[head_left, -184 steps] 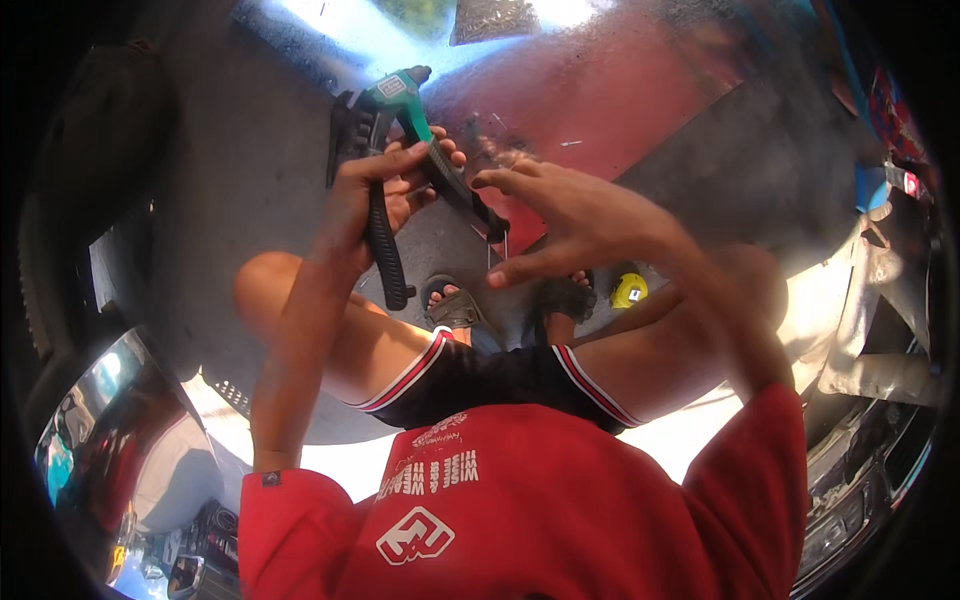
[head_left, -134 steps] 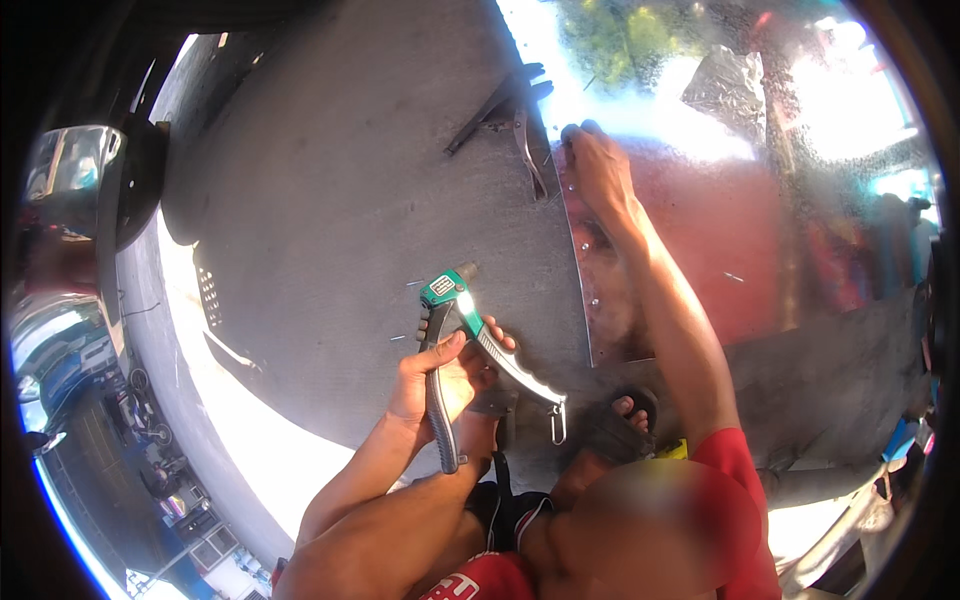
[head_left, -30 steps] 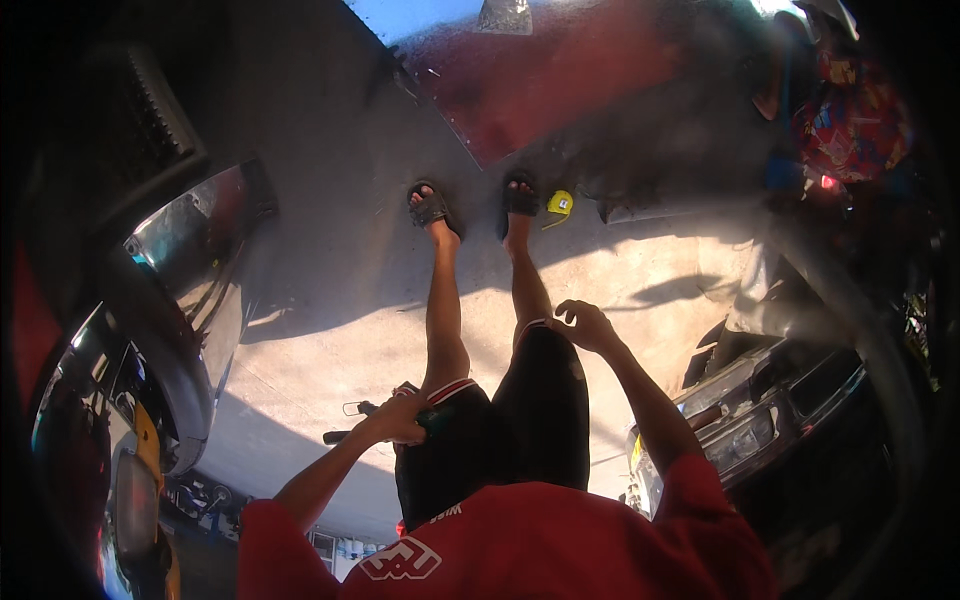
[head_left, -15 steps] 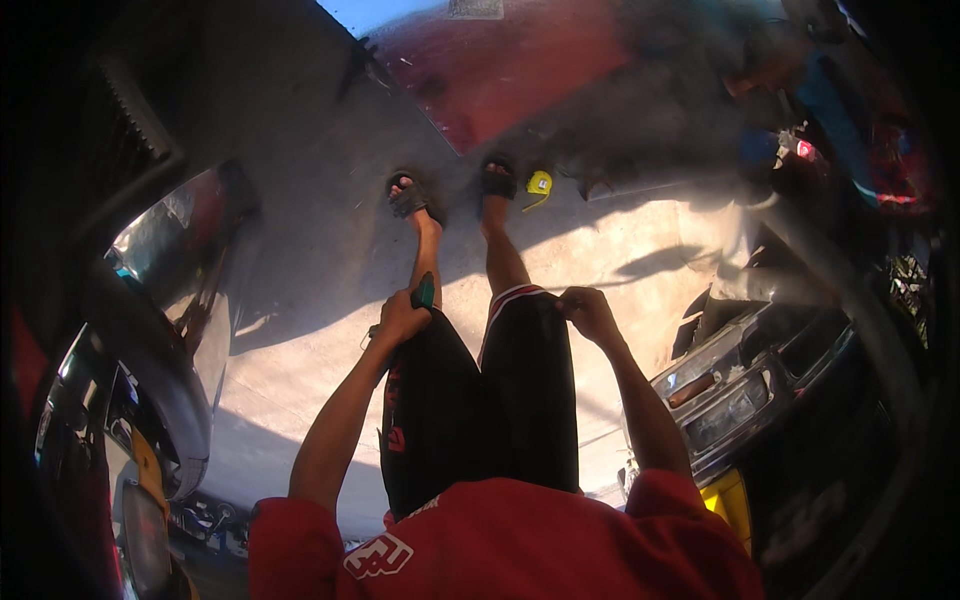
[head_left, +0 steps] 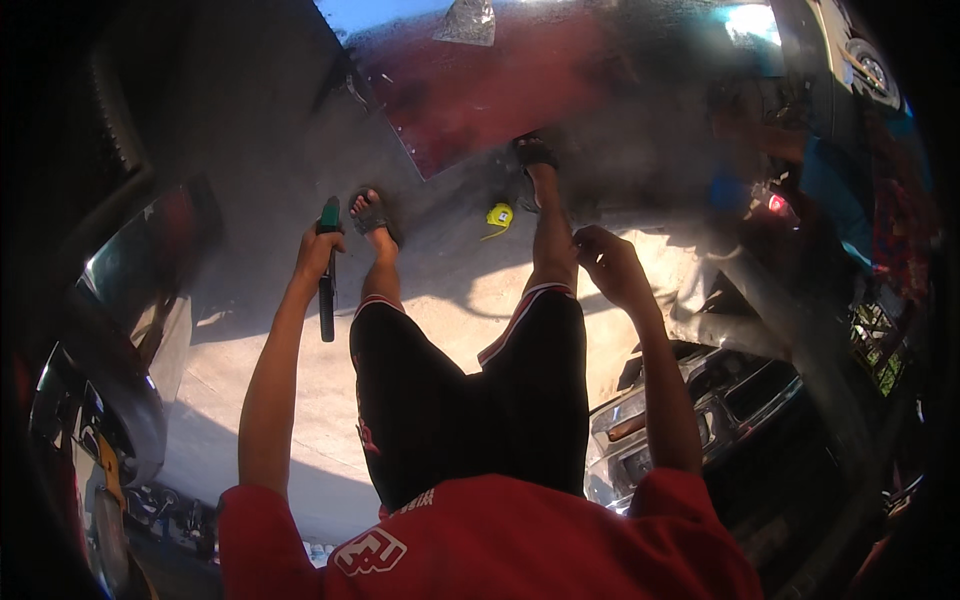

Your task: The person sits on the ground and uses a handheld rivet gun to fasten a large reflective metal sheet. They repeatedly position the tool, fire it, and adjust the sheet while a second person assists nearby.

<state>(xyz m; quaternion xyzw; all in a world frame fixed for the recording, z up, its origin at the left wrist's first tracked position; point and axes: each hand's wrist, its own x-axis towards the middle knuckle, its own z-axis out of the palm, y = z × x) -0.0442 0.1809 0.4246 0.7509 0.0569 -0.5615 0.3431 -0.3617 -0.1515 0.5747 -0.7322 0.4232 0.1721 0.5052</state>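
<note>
My left hand (head_left: 318, 250) is closed around a long, slim hand tool (head_left: 327, 300) with a green top and a dark body; its exact kind does not show. It hangs beside my left shin, clear of the ground. My right hand (head_left: 607, 262) hangs by my right knee, its fingers loosely bent and slightly apart. I see nothing in it. A yellow tape measure (head_left: 499, 215) lies on the concrete floor between my sandalled feet, with a short piece of its blade pulled out.
A large, dusty red panel (head_left: 490, 95) spreads ahead of my feet, a clear plastic bag (head_left: 468, 22) on its far part. Dark vehicle parts (head_left: 690, 400) stand at the right, near a pale pipe-like piece (head_left: 740, 325). More vehicle bodywork (head_left: 130, 400) lines the left. A wheel (head_left: 872, 70) shows far right.
My right foot has stepped forward to the panel's edge. Both hands have swung forward and apart, the left one carrying the green-and-dark tool. The tape measure now lies between my feet in view.
</note>
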